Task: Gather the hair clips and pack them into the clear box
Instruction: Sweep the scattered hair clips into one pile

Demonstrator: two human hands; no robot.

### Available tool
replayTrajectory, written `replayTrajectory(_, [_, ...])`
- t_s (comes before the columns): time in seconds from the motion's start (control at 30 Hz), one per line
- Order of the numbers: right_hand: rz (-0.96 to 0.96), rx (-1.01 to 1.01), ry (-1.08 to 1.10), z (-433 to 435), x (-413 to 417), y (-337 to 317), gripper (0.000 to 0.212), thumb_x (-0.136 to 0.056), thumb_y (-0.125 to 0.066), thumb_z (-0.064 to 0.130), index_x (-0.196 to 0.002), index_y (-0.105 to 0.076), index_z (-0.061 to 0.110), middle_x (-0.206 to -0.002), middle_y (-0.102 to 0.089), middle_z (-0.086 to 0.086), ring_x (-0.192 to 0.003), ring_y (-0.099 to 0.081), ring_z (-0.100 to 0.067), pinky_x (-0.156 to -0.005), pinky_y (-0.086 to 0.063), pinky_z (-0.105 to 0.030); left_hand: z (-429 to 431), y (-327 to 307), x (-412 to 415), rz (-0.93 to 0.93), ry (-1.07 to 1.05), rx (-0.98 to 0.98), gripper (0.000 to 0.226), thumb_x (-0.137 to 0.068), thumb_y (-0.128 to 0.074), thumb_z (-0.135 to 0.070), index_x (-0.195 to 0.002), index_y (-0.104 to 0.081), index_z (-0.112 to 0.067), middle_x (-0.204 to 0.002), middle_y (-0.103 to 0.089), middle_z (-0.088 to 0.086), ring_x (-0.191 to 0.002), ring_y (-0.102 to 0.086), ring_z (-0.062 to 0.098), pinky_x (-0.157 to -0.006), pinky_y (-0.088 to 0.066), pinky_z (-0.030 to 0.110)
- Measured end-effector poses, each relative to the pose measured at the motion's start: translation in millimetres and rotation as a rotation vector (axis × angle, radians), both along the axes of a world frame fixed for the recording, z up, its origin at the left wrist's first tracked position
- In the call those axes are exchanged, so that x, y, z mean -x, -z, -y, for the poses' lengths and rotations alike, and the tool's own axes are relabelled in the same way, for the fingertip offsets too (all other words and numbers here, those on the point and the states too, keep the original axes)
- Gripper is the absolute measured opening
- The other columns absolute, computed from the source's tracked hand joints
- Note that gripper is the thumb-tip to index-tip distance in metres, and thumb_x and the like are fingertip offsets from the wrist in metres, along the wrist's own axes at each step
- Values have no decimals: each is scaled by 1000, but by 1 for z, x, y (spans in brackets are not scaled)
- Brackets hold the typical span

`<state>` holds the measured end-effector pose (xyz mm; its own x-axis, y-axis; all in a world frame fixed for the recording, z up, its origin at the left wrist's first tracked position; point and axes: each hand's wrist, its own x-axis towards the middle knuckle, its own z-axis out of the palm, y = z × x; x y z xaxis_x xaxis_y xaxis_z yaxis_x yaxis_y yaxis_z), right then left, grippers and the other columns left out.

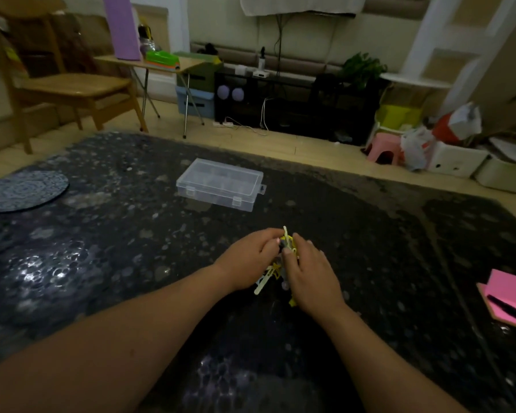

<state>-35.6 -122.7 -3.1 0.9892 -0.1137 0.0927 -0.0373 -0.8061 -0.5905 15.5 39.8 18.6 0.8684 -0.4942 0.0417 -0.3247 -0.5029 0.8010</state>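
Observation:
A small heap of yellow and pale hair clips [271,274] lies on the dark table, mostly hidden between my two hands. My left hand [251,260] and my right hand [309,275] close in on the heap from either side, fingers curled around the clips; a few yellow clips [287,237] stick up between the fingertips. The clear box [221,187] stands shut, its lid down and latches facing me, farther back on the table and well apart from both hands.
A round patterned mat [21,190] lies at the table's left edge. A pink notepad with a black pen [510,299] sits at the right edge. Beyond the table are a wooden chair [66,84], a folding table and a pink stool [385,149].

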Motion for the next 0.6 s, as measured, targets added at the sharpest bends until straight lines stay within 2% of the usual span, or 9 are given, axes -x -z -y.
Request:
replayTrajectory(0.1, [-18,-54,37,-2,-5,1,59,-112,-30,52,-164,-37,24,-159,-53,-2,-154,-38,-20,-131,-22,-44,1,0,6,27,-82,55,55,-100,-33,-38,-148,-54,-23,-142,-61,-2,-125,-57,8,-112,-45,34])
replayTrajectory(0.17, [-14,-95,34,-3,-3,0,60,-110,-28,55,-162,-39,26,-143,-66,-3,-142,-54,-21,-125,-31,-45,2,2,6,50,-151,50,55,-104,-34,-37,-155,-46,-19,-155,-49,1,-141,-46,13,-120,-34,31])
replayTrajectory(0.27, [16,-97,11,-3,3,-4,52,-113,-35,45,-160,-44,25,-152,-58,2,-143,-50,-17,-123,-33,-39,4,6,4,9,-165,-16,52,-111,-38,-27,-162,-35,-20,-168,-35,-1,-153,-33,13,-127,-24,31])
replayTrajectory(0.37, [37,-179,29,1,3,-6,51,-113,-36,44,-161,-45,27,-161,-49,4,-149,-42,-13,-120,-30,-29,9,6,0,25,-124,-72,54,-105,-38,-27,-158,-45,-20,-163,-44,0,-149,-41,15,-125,-29,33])
replayTrajectory(0.43, [28,-197,46,3,1,-5,53,-113,-35,44,-162,-43,25,-167,-42,3,-154,-35,-13,-125,-23,-30,10,4,1,26,-117,-62,57,-97,-37,-30,-151,-54,-23,-153,-56,0,-138,-51,13,-120,-37,35])
replayTrajectory(0.53, [22,-218,49,5,-1,-4,49,-113,-35,42,-159,-48,28,-160,-53,5,-145,-47,-15,-125,-30,-36,6,7,1,36,-149,39,54,-93,-36,-37,-140,-62,-31,-136,-65,-10,-124,-59,5,-112,-46,36])
replayTrajectory(0.6, [26,-336,79,10,-1,-6,48,-113,-38,41,-159,-48,30,-161,-51,7,-147,-46,-14,-121,-33,-33,1,9,-3,39,-212,106,56,-93,-35,-42,-141,-61,-32,-138,-63,-11,-124,-58,4,-112,-46,35])
